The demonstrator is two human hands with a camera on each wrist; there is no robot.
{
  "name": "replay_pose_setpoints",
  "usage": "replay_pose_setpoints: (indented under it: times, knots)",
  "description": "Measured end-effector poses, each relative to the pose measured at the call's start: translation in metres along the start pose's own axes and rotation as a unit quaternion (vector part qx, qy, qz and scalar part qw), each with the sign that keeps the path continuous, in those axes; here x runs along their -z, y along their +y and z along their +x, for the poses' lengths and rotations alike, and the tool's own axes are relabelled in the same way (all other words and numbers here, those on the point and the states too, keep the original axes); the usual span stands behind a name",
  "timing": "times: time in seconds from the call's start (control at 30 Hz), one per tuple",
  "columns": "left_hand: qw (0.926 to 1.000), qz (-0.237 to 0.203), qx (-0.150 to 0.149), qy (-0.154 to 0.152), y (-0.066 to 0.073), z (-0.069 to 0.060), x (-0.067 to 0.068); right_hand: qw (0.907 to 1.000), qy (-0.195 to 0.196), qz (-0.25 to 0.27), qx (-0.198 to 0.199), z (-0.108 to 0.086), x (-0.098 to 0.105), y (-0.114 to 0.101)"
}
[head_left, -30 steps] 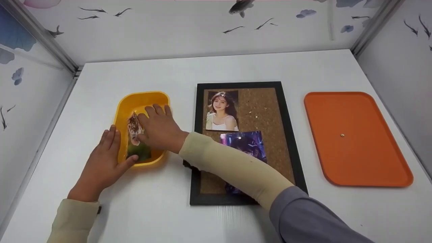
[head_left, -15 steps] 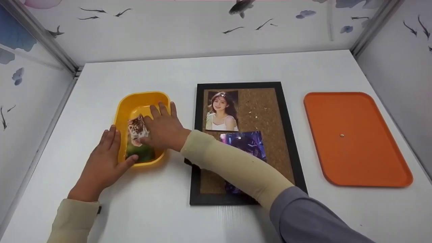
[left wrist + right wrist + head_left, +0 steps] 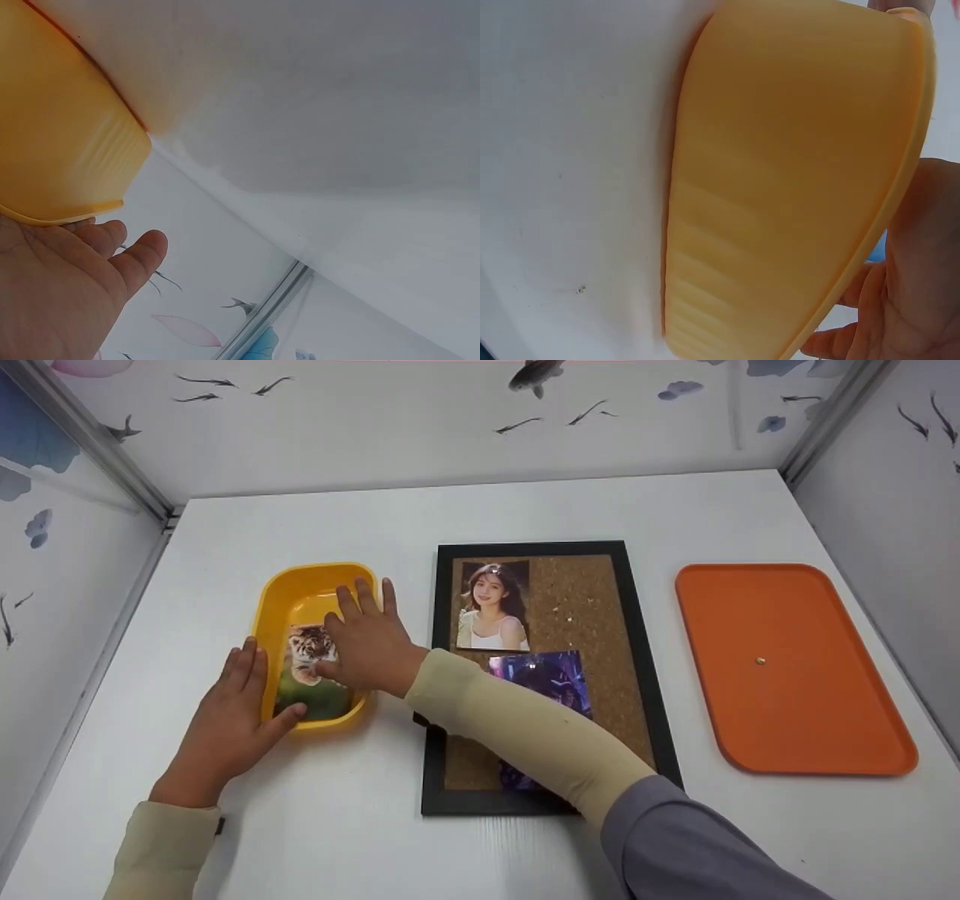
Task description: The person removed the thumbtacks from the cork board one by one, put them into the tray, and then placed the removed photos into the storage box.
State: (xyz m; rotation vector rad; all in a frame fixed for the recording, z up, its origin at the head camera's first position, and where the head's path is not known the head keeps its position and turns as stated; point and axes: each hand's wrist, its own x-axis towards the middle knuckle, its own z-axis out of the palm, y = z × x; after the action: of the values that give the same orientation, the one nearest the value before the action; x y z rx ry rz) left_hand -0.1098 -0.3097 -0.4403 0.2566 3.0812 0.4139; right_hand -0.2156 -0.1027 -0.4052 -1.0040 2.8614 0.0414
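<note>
- Your left hand (image 3: 229, 720) lay against the left rim of a yellow tub (image 3: 315, 577), its fingers straight and close together, its thumb apart and over the near-left corner.
- Your right hand (image 3: 371, 649) reached over the tub's right rim with fingers spread well apart, the thumb over a tiger photo (image 3: 306, 691); whether it pressed on the print could not be told.
- The photo lay inside the tub toward its near edge, the tiger's head on the far side, green on the near side.
- The tub stood near the left edge of the white tabletop (image 3: 397, 525); both wrist views caught its ribbed outer wall.
- Beside it, midway across the tabletop, a black-framed corkboard (image 3: 611, 660) bore a portrait (image 3: 491, 607) in its far-left corner and, just nearer, a purple photo (image 3: 551, 679), partly covered by your right sleeve (image 3: 517, 709).
- An orange tray (image 3: 787, 607) lay near the tabletop's right edge, a tiny shiny piece (image 3: 760, 661) near its middle.
- Beyond the far edge stood a white panel (image 3: 375, 442) printed with fish.
</note>
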Motion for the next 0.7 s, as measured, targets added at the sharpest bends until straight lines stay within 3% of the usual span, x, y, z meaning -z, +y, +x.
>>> replay_pose_setpoints:
  times: [0.7]
  knots:
    - [1.0000, 0.002, -0.004, 0.001, -0.001, -0.001, 0.001, 0.9995, 0.024, 0.007, 0.018, -0.012, 0.001, 0.015]
